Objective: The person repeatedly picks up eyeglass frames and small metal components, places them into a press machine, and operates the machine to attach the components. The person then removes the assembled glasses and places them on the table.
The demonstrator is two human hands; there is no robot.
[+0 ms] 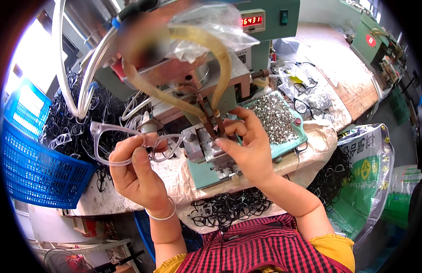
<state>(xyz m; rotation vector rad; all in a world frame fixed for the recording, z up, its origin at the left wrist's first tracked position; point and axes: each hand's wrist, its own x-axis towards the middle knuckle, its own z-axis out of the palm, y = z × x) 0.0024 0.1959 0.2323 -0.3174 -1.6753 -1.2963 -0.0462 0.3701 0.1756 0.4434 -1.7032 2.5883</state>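
Note:
My left hand (145, 179) pinches a clear, greyish plastic eyeglass frame (97, 144) near its bridge. One rim of the frame extends leftward, while the other reaches the metal fixture (192, 149) of a bench machine. At that fixture, the thumb and bent fingers of my right hand (254, 150) close in beside two brown, rod-like tips (210, 127) hanging from yellowish hoses (226, 59). Whatever sits between those right fingertips is too small or hidden to name. Right of the fixture, many small shiny metal pieces (272, 117) fill a teal tray (290, 146).
Blue baskets (42, 177) stand left, beside a heap of black eyeglass frames (72, 145). More black frames (233, 207) lie along the front edge. A green machine housing (283, 34) with a red display rises behind. A printed sack (365, 191) stands right; loose glasses (306, 107) lie beyond the tray.

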